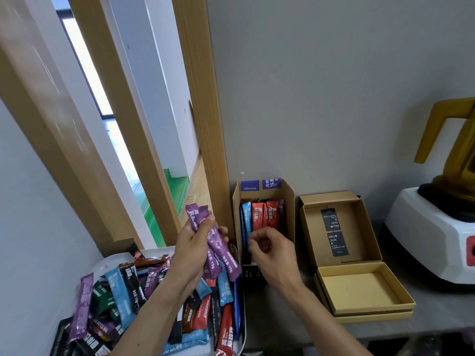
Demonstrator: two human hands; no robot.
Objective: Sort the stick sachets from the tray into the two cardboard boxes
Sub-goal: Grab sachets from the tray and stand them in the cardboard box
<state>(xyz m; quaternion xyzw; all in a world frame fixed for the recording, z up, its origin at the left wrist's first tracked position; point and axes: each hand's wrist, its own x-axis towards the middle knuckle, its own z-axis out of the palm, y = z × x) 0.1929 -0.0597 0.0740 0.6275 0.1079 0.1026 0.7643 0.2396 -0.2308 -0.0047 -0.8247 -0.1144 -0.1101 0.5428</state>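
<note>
My left hand (195, 242) grips a small bunch of purple stick sachets (218, 249) above the white tray (243, 327), which is heaped with purple, blue, red, black and green sachets (133, 289). My right hand (272, 253) hovers with loosely curled fingers, holding nothing, in front of the upright cardboard box (289, 201). That box holds blue, red and purple sachets (259, 214) standing on end. To its right lies a second, flat cardboard box (359, 283), open, with two black labels inside its lid.
A white appliance base (431, 235) with a gold jug on it stands at the far right of the grey counter. The grey wall runs behind the boxes. A wooden door frame (200, 111) and an opening lie to the left of the tray.
</note>
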